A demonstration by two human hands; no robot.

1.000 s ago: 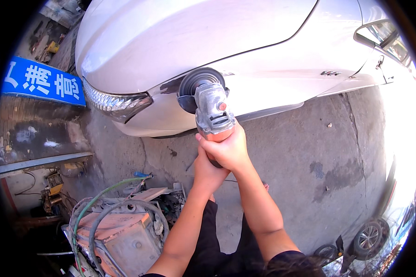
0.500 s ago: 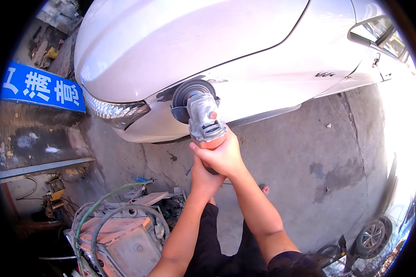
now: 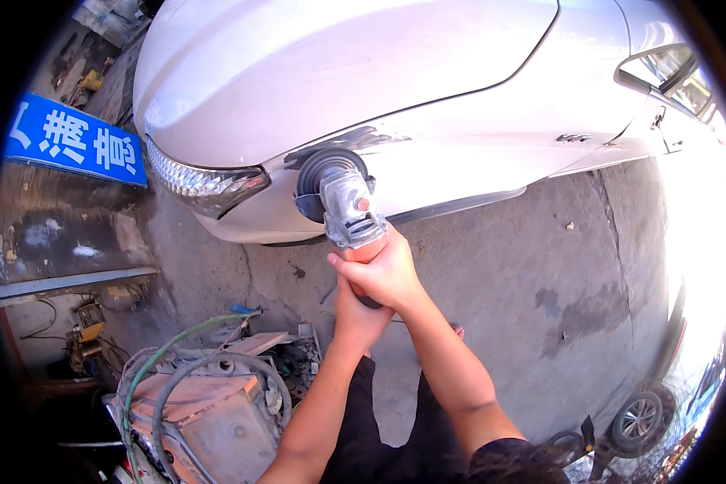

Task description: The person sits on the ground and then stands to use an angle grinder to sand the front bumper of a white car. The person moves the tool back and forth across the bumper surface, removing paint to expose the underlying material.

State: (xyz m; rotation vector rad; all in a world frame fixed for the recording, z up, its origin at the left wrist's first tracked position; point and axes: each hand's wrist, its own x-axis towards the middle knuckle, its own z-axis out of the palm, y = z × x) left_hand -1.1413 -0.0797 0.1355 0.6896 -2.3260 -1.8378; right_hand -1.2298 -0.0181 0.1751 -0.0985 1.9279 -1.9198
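Note:
Both my hands are closed round an angle grinder (image 3: 352, 211) with a scuffed grey gear head and an orange body. My right hand (image 3: 389, 270) wraps the body just behind the head. Lower down, my left hand (image 3: 358, 316) grips the rear end, partly covered by the right. A dark round disc (image 3: 336, 164) at the grinder's front lies at the front fender of a white car (image 3: 452, 153); whether it touches the panel I cannot tell. Beside the disc, a dark scraped patch (image 3: 375, 137) shows in the paint below the hood seam.
The car's headlight (image 3: 210, 184) is left of the disc. A blue sign board (image 3: 77, 139) stands farther left. Hoses (image 3: 187, 343) loop over a dusty box-shaped machine (image 3: 218, 415) at lower left. Wheels (image 3: 642, 415) lie at lower right on the concrete floor (image 3: 508, 282).
The grinder has shifted slightly left and down along the fender, closer to the headlight. More of the dark patch shows above and right of the disc. Both hands keep their hold.

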